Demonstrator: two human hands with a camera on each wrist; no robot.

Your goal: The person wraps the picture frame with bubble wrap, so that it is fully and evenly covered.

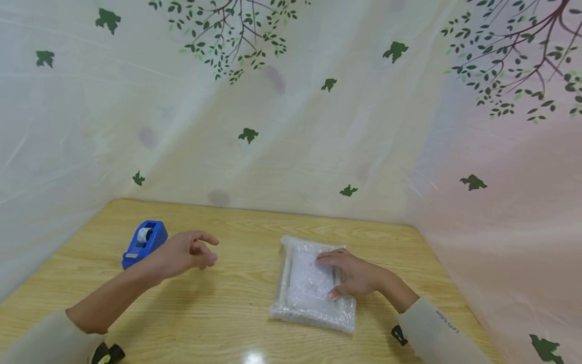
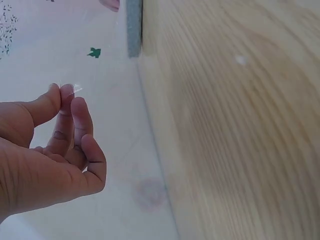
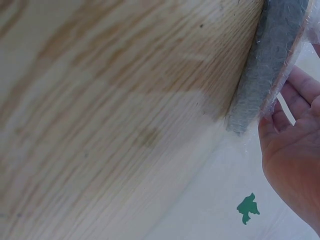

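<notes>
A rectangular package in clear bubble wrap (image 1: pixel 304 283) lies flat on the wooden table. My right hand (image 1: pixel 356 273) rests on its top near the right side, thumb and fingers spread apart over the wrap. The right wrist view shows the fingers (image 3: pixel 300 92) against the upper face of the wrapped package (image 3: pixel 265 65). To the left, my left hand (image 1: pixel 186 254) is raised above the table, away from the package. Between thumb and forefinger it pinches a small piece of clear tape (image 2: pixel 77 89); the other fingers are bent and hold nothing.
A blue tape dispenser (image 1: pixel 144 242) with a roll of tape stands on the table (image 1: pixel 236 298) at the left, partly behind the left hand and wrist. A pale curtain (image 1: pixel 291 167) printed with leaves and branches hangs behind the table and along both sides.
</notes>
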